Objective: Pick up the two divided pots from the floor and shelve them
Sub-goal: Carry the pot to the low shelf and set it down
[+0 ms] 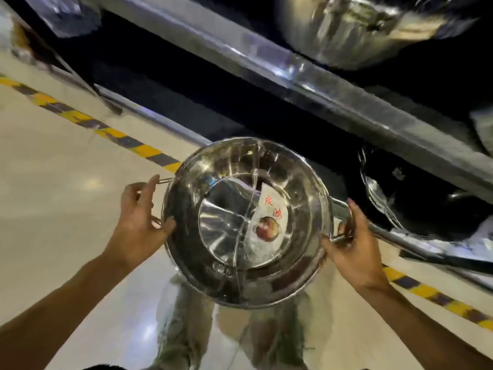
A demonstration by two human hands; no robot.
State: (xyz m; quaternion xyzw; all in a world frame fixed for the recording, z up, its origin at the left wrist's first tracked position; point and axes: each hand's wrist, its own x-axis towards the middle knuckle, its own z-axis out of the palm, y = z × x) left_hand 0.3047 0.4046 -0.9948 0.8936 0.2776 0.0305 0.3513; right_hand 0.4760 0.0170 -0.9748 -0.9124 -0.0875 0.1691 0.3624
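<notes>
A person holds one divided pot (246, 222) up in the air with both hands, above the pale glossy floor (66, 188) and in front of a steel shelf unit (306, 76). The left hand (141, 222) is closed around the wire handle on the pot's left side, thumb pressed on the rim. The right hand (352, 241) has its grip wrapped on the handle at the right side, fingers curled over the metal loop. The pot is shiny steel, with a thin partition running through its middle and a paper label (269, 217) with red characters lying in the right half. Yellow-and-black hazard tape (128, 141) runs across the floor beside the shelf. Another steel vessel (360, 25), blurred, seems to sit on an upper shelf level
</notes>
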